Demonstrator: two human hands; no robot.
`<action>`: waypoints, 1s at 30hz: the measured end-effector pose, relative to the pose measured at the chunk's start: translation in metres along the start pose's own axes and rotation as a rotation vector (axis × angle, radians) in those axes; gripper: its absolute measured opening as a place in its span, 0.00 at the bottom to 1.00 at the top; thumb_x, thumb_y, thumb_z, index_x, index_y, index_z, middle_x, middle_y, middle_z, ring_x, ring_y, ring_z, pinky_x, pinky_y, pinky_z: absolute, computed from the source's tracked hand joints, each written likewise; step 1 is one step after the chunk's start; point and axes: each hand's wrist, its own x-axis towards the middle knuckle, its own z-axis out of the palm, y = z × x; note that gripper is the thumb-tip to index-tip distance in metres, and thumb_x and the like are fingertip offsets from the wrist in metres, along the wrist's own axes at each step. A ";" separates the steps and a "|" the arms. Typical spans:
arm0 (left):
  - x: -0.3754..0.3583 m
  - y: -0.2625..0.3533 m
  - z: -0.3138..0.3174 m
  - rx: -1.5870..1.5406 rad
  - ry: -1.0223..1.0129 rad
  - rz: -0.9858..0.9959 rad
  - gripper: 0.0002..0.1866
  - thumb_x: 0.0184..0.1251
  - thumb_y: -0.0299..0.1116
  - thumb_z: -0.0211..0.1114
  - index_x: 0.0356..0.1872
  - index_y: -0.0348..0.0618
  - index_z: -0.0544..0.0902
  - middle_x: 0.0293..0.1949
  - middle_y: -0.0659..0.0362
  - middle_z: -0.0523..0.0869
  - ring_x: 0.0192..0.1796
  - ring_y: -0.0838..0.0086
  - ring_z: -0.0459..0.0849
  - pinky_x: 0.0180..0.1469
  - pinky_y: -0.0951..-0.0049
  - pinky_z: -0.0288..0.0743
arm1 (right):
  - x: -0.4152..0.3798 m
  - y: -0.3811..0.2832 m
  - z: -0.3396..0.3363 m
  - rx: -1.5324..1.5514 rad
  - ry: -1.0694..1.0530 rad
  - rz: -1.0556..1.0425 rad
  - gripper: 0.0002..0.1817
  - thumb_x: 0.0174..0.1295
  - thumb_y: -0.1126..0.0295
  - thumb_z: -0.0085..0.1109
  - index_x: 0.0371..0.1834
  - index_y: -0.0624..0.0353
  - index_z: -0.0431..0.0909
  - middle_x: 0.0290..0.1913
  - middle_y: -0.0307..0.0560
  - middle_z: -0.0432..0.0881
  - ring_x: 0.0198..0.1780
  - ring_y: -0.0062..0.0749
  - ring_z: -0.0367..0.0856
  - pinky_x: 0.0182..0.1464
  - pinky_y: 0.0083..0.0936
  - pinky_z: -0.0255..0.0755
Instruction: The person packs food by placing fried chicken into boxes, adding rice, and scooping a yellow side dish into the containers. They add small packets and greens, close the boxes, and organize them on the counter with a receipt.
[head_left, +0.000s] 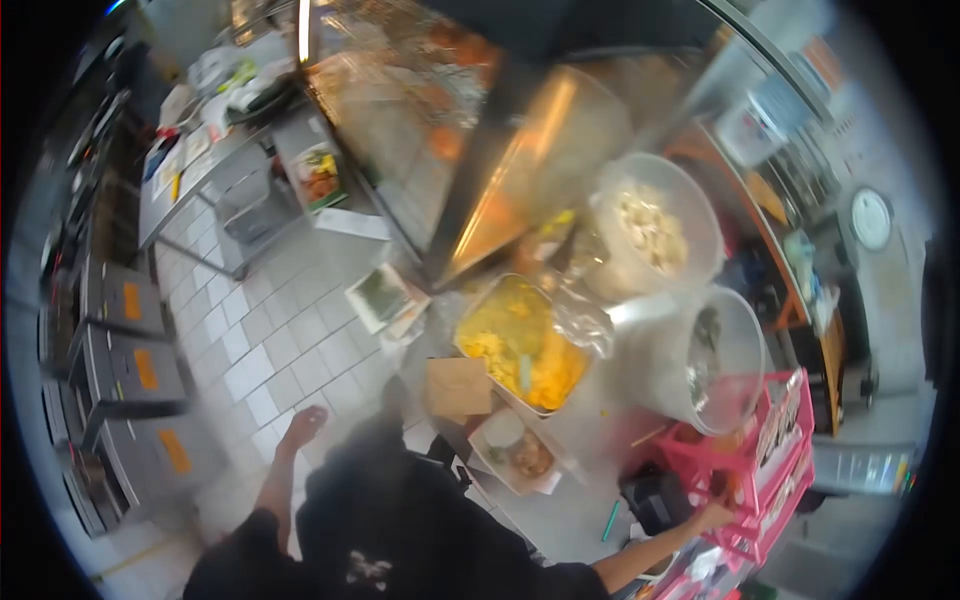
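My left hand [305,427] hangs over the tiled floor, away from the table. Its fingers are loosely curled and apart, with nothing visible in them. My right hand [713,516] reaches to the pink plastic rack [757,500] at the right; its fingertips are blurred against the rack, so their grip does not show. A takeaway box [517,452] holding food and a small white cup stands with its lid up on the table before me. Beyond it is a tray of yellow food [520,345]. A closed brown carton [459,387] sits beside the box.
Two large clear tubs, one with pale pieces [650,228] and one lying tilted [715,360], stand right of the tray. A glass-fronted heated cabinet [510,190] rises behind. A black container [655,498] and green pen-like stick [610,521] lie near the rack. Grey drawers [140,370] line the left.
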 end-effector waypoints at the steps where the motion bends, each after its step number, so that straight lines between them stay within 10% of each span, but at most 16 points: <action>1: 0.008 0.008 -0.004 -0.043 0.003 -0.002 0.12 0.68 0.38 0.63 0.44 0.43 0.84 0.36 0.60 0.87 0.35 0.75 0.84 0.40 0.71 0.78 | -0.007 0.005 -0.005 -0.091 0.129 0.019 0.23 0.64 0.58 0.64 0.50 0.69 0.83 0.44 0.60 0.87 0.43 0.47 0.85 0.46 0.38 0.76; 8: 0.085 -0.060 -0.049 -0.033 -0.018 0.006 0.09 0.71 0.33 0.62 0.43 0.37 0.83 0.36 0.57 0.86 0.37 0.73 0.86 0.39 0.71 0.82 | -0.194 -0.129 -0.015 0.515 -0.144 -0.082 0.17 0.69 0.66 0.61 0.55 0.66 0.79 0.51 0.46 0.83 0.46 0.31 0.82 0.46 0.29 0.79; 10: 0.125 -0.147 -0.052 0.078 -0.016 0.398 0.08 0.71 0.31 0.61 0.43 0.38 0.83 0.36 0.58 0.86 0.38 0.73 0.86 0.39 0.71 0.84 | -0.297 -0.244 0.006 0.728 -0.485 -0.159 0.21 0.69 0.65 0.59 0.61 0.65 0.75 0.55 0.46 0.81 0.50 0.31 0.82 0.46 0.24 0.77; 11: 0.135 -0.150 -0.064 -0.046 -0.081 0.190 0.08 0.71 0.30 0.61 0.44 0.37 0.83 0.36 0.57 0.86 0.38 0.72 0.86 0.39 0.71 0.84 | -0.344 -0.290 0.019 0.738 -0.674 0.107 0.19 0.70 0.67 0.57 0.58 0.68 0.76 0.56 0.47 0.80 0.49 0.31 0.81 0.49 0.26 0.77; 17: 0.208 -0.207 -0.134 -0.467 -0.119 -0.346 0.15 0.72 0.39 0.61 0.49 0.38 0.81 0.35 0.55 0.87 0.37 0.70 0.88 0.36 0.69 0.81 | -0.587 -0.481 0.181 0.760 -1.300 -0.040 0.05 0.62 0.74 0.64 0.35 0.63 0.79 0.34 0.38 0.82 0.37 0.20 0.79 0.42 0.20 0.74; 19: 0.225 -0.214 -0.148 -0.288 0.184 0.062 0.16 0.72 0.38 0.62 0.52 0.37 0.80 0.41 0.54 0.87 0.43 0.70 0.87 0.42 0.70 0.81 | -0.637 -0.561 0.179 0.641 -1.369 -0.029 0.05 0.63 0.74 0.64 0.35 0.63 0.78 0.34 0.37 0.81 0.38 0.19 0.79 0.42 0.19 0.75; 20: 0.222 -0.147 -0.177 -0.461 0.090 0.082 0.18 0.71 0.36 0.62 0.57 0.39 0.78 0.48 0.53 0.85 0.49 0.70 0.83 0.48 0.70 0.77 | -0.650 -0.575 0.195 0.616 -1.377 0.007 0.05 0.63 0.74 0.64 0.35 0.63 0.78 0.34 0.37 0.81 0.38 0.19 0.79 0.42 0.19 0.75; 22: 0.212 0.007 -0.245 -0.807 -0.104 0.072 0.24 0.70 0.32 0.62 0.66 0.41 0.74 0.61 0.53 0.80 0.63 0.70 0.76 0.62 0.70 0.70 | -0.680 -0.580 0.215 0.510 -1.489 -0.617 0.05 0.64 0.74 0.63 0.35 0.63 0.77 0.33 0.38 0.81 0.38 0.19 0.80 0.42 0.19 0.76; 25: 0.220 0.118 -0.277 -0.844 -0.062 0.427 0.21 0.64 0.25 0.68 0.59 0.39 0.78 0.51 0.55 0.84 0.49 0.71 0.83 0.54 0.72 0.75 | -0.711 -0.604 0.201 0.394 -1.706 -0.541 0.07 0.64 0.72 0.65 0.35 0.65 0.78 0.33 0.39 0.81 0.37 0.20 0.81 0.43 0.21 0.78; 30: 0.241 0.147 -0.313 -0.853 -0.246 0.340 0.05 0.63 0.24 0.68 0.39 0.36 0.85 0.40 0.57 0.85 0.42 0.74 0.83 0.47 0.73 0.76 | -0.716 -0.612 0.201 0.667 -1.821 -0.041 0.07 0.64 0.70 0.66 0.34 0.63 0.79 0.34 0.40 0.83 0.37 0.21 0.82 0.43 0.22 0.78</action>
